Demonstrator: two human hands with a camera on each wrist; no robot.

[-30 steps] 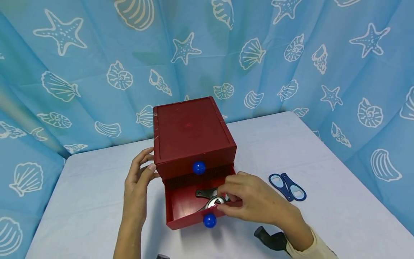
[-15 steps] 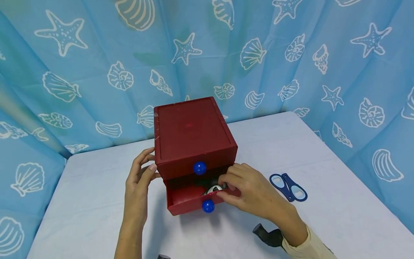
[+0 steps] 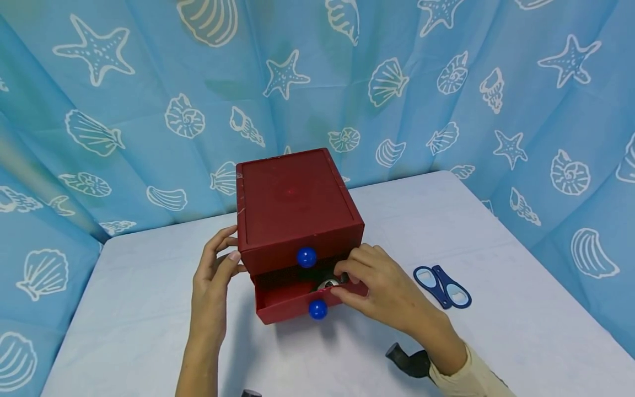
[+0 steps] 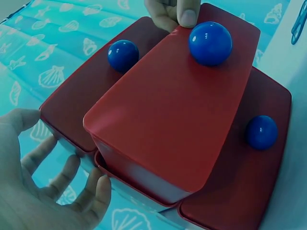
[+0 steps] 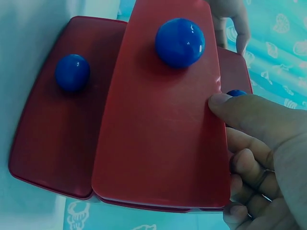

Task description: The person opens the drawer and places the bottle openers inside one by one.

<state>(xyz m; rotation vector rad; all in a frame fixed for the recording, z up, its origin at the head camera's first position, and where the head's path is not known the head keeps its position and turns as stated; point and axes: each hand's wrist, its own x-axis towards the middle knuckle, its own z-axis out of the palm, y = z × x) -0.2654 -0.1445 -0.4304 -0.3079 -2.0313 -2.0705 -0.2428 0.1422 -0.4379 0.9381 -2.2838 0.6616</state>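
Observation:
A red cabinet (image 3: 292, 193) of three stacked drawers stands on the table, each drawer with a blue ball knob. Its middle drawer (image 3: 283, 312) sticks partly out; the top and bottom ones are closed. My right hand (image 3: 389, 286) pinches the drawer's front edge near its right end, thumb (image 5: 230, 103) on the front face and fingers behind the edge. Inside lies a silver-and-black tool (image 3: 327, 284), mostly hidden by the drawer front and the hand. My left hand (image 3: 210, 286) rests its spread fingers against the cabinet's left side, as the left wrist view (image 4: 53, 187) also has it.
To the right on the white tablecloth (image 3: 496, 248) lie two blue paddle-shaped pieces (image 3: 443, 288) with pale oval centres. A black curved piece (image 3: 409, 361) shows under my right wrist. Behind the table hangs a blue curtain (image 3: 317, 71) with shell patterns.
The middle drawer has moved inward with my right hand on its front edge, and less of the tool inside shows. My left hand has stayed at the cabinet's side.

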